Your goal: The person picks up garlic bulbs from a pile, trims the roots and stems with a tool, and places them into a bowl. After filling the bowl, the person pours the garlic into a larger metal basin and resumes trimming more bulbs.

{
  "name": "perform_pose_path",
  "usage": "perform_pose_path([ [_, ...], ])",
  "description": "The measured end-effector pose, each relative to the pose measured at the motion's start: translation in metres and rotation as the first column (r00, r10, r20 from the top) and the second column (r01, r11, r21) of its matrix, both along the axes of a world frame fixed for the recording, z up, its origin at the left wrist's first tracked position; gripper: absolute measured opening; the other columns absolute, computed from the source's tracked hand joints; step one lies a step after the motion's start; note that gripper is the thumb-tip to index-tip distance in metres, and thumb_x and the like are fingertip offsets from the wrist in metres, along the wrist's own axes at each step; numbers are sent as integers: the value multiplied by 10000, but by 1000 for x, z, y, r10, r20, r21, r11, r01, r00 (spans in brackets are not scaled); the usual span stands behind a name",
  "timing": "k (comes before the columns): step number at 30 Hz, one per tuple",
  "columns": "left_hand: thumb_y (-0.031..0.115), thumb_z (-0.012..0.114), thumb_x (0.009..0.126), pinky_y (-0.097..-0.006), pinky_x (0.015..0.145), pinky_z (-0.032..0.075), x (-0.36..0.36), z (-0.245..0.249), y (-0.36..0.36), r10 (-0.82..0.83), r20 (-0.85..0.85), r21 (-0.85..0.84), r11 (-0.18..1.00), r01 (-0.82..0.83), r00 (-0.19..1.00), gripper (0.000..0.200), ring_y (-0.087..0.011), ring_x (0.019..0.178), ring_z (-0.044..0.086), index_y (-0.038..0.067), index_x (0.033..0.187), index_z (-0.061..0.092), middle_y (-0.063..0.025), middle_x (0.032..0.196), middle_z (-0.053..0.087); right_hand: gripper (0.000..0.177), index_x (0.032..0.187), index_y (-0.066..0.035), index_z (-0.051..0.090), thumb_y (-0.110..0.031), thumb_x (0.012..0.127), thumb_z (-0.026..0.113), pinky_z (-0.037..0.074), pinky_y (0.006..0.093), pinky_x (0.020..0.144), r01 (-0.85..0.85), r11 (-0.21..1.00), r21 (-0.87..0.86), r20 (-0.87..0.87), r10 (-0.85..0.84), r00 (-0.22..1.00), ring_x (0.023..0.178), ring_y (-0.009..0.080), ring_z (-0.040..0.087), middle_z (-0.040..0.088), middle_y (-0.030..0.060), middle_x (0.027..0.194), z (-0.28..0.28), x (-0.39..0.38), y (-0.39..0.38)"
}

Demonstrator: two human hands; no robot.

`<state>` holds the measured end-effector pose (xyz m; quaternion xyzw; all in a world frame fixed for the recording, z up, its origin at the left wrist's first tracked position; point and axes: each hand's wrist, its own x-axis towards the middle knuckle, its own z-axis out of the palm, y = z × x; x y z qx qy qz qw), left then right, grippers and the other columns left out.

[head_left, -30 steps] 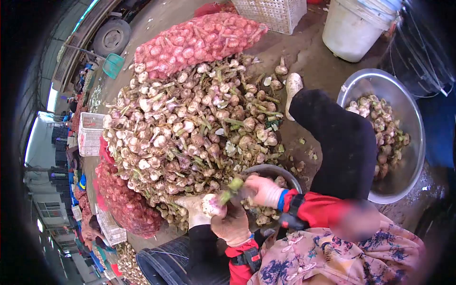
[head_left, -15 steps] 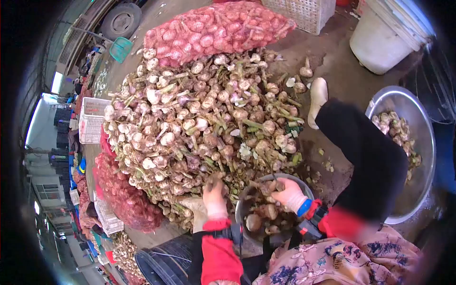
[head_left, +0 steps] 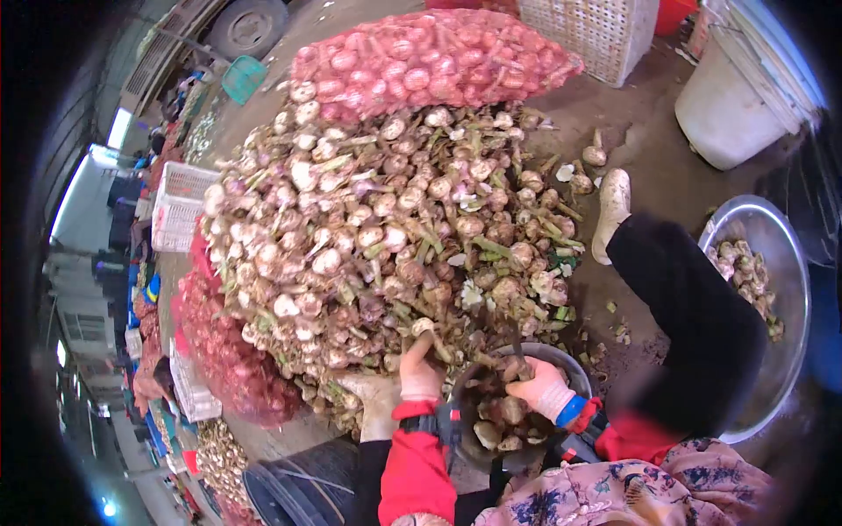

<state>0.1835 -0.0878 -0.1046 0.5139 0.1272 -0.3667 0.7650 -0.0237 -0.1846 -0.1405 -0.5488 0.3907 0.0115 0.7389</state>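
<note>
My left hand [head_left: 419,373] is at the near edge of a big heap of garlic [head_left: 351,237], its fingers closed on a garlic bulb [head_left: 424,328] with the stem attached. Over a metal bowl [head_left: 579,373] between my legs, my right hand [head_left: 542,387] grips a narrow dark tool that looks like a knife [head_left: 517,344], pointing up and away from me. Trimmed garlic bulbs [head_left: 491,430] lie inside this bowl, just below my right fingers. Both hands wear pale gloves, and a blue band circles my right wrist.
A wide metal basin [head_left: 796,289] with garlic stands at right, beyond my bent leg. Mesh sacks of garlic [head_left: 430,61] lie behind the heap and at its left [head_left: 232,359]. A pale bucket [head_left: 732,105], white crates [head_left: 180,206] and a green shovel [head_left: 244,79] stand around.
The view has shifted, so the scene sits lower and farther right. My left hand now has a garlic bulb in its fingers. My right hand stays over the bowl.
</note>
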Motion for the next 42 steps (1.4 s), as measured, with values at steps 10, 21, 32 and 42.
perform_pose_path([
  [10,85,665,769,-324,903,448,-130,228,244,484,513,-221,873,-435,709,503,-211,1023,542,13,1241,505,-146,1242,532,345,1051,-18,627,-22,710,677,481,279,784,44,991,123,159,-64,985,835,135,600,663,21,923,12,-15,-1],
  [21,264,598,834,-404,689,464,-260,175,381,115,379,923,22,-384,918,217,-224,697,574,62,834,681,-100,766,656,258,954,-20,637,-26,700,680,482,286,720,64,990,129,165,-85,983,763,144,593,648,8,850,8,-22,-2],
  [32,161,639,747,-329,881,466,0,167,68,-879,271,962,265,-72,393,564,-261,1000,615,49,1285,514,-170,1136,614,309,1014,-38,644,-46,706,670,472,280,821,75,989,128,134,-92,987,848,136,604,675,24,920,14,-10,3],
  [42,160,547,796,-394,909,480,233,-76,-57,-846,-514,819,-533,-213,138,498,-336,1062,605,40,1277,504,-204,1146,619,208,927,-33,640,-40,726,694,462,245,694,207,938,277,31,-224,974,750,94,565,639,-1,830,41,2,-16],
])
